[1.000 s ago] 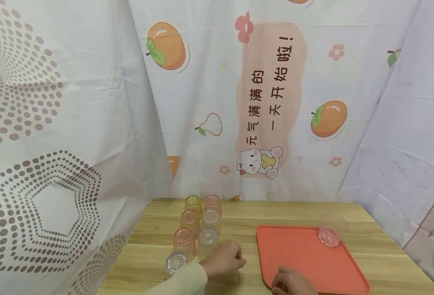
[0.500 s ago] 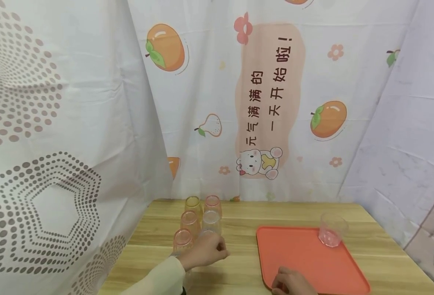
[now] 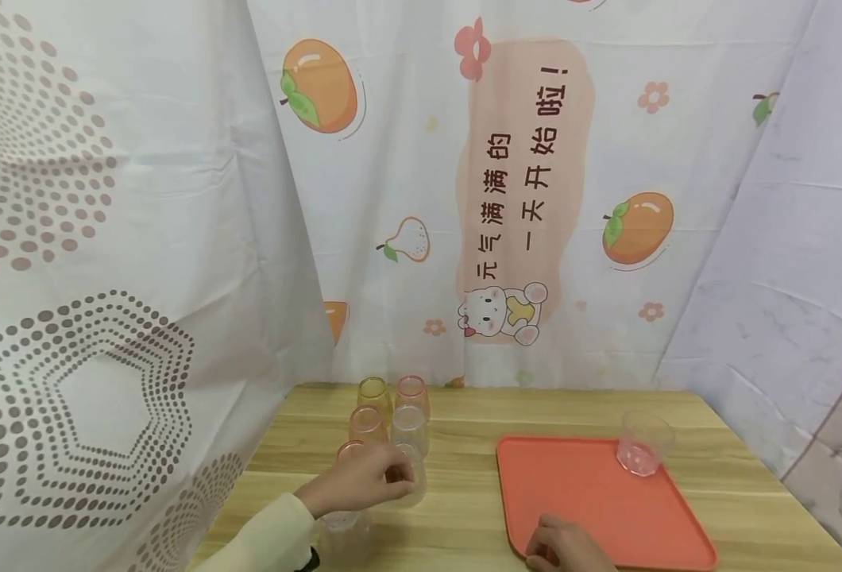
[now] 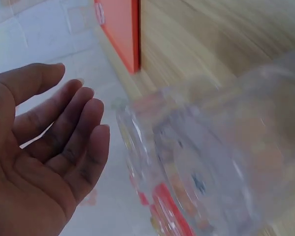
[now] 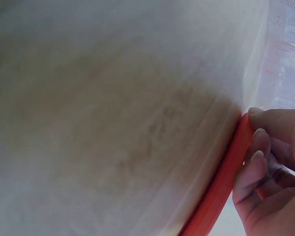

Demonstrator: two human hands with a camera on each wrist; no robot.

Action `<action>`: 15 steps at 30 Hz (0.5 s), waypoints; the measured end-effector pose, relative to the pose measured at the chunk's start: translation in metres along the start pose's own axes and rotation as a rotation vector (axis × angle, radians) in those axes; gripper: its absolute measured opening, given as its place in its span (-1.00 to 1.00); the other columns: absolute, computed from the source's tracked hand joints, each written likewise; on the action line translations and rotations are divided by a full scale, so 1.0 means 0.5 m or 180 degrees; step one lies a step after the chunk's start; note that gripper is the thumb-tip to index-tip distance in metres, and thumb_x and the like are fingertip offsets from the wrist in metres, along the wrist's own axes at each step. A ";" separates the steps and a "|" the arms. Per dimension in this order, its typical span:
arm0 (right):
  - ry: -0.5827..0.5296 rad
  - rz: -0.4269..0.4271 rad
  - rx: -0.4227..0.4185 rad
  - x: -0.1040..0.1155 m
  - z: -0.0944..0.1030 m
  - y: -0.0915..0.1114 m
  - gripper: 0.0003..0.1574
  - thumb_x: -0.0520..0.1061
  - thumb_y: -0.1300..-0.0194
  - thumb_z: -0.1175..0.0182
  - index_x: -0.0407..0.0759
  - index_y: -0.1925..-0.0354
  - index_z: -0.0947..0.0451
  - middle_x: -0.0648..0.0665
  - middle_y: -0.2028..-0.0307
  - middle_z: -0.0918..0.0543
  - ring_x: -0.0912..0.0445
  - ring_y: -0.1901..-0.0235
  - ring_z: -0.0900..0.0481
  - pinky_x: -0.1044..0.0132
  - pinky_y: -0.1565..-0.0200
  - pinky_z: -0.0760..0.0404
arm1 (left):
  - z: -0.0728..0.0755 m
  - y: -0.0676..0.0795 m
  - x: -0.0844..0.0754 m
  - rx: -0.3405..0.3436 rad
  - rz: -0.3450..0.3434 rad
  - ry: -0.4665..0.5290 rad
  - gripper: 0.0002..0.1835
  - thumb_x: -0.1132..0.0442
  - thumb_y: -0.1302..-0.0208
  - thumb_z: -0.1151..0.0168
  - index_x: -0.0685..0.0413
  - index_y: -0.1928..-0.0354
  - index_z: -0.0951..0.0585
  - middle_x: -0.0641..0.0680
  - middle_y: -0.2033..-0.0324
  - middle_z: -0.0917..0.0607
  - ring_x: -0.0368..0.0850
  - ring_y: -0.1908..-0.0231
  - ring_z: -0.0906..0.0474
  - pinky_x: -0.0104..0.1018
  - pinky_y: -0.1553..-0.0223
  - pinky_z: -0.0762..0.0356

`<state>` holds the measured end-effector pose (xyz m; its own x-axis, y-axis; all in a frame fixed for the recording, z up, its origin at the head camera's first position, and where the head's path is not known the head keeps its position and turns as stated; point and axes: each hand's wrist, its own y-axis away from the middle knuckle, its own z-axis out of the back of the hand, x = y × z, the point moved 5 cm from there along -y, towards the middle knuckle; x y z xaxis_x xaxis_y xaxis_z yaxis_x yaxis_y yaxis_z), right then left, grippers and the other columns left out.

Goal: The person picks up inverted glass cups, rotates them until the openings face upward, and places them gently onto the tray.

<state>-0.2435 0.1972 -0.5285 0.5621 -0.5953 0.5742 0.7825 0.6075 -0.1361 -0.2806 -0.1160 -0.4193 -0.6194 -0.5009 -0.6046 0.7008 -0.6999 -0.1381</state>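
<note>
My left hand [image 3: 360, 477] hovers over the near end of a group of glasses, its fingers loosely bent and nothing in its grasp. In the left wrist view, a gap separates the fingertips [image 4: 100, 135] from a clear upturned glass [image 4: 201, 182]. The hand partly covers a pink glass [image 3: 351, 450] in the head view; a clear glass [image 3: 412, 485] shows beyond its fingers and another clear glass [image 3: 342, 544] below the wrist. My right hand [image 3: 565, 546] pinches the near left corner of the orange-red tray [image 3: 578, 477], thumb against the rim.
Farther back in the two rows are a yellow glass [image 3: 374, 395], two pinkish glasses and a clear glass [image 3: 410, 425]. A clear cup [image 3: 643, 445] stands at the tray's far right corner. Printed curtains [image 3: 421, 175] enclose the wooden table [image 3: 464, 413] behind and at the sides.
My left hand has moved leftward and slightly away from me, from beside the glasses to over the near ones. The right hand and tray stay put.
</note>
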 end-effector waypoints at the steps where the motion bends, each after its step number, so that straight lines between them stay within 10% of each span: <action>1: -0.0012 0.0001 -0.0004 0.000 0.000 -0.001 -0.89 -0.10 -0.31 -0.41 -0.02 0.37 -0.70 0.31 0.43 -0.41 0.41 0.46 -0.38 0.39 0.46 -0.46 | 0.005 0.006 0.003 -0.0009 -0.0005 -0.0053 -0.96 0.21 -0.39 -0.36 -0.07 0.26 -0.69 -0.30 0.40 -0.63 -0.45 0.37 -0.54 -0.45 0.27 -0.59; 15: -0.0148 0.0020 -0.0027 -0.001 -0.001 -0.004 -0.88 -0.12 -0.32 -0.40 -0.01 0.39 -0.70 0.32 0.43 -0.40 0.42 0.48 -0.38 0.40 0.47 -0.45 | 0.043 0.060 0.034 0.0192 -0.0241 -0.0059 -0.83 0.20 -0.24 -0.45 -0.14 0.15 -0.68 -0.16 0.23 -0.69 -0.33 0.19 -0.57 -0.30 0.10 -0.60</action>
<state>-0.2451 0.1958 -0.5288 0.5541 -0.5664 0.6100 0.7814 0.6066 -0.1465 -0.2777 -0.1564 -0.4171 -0.6765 -0.4542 -0.5797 0.6295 -0.7652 -0.1350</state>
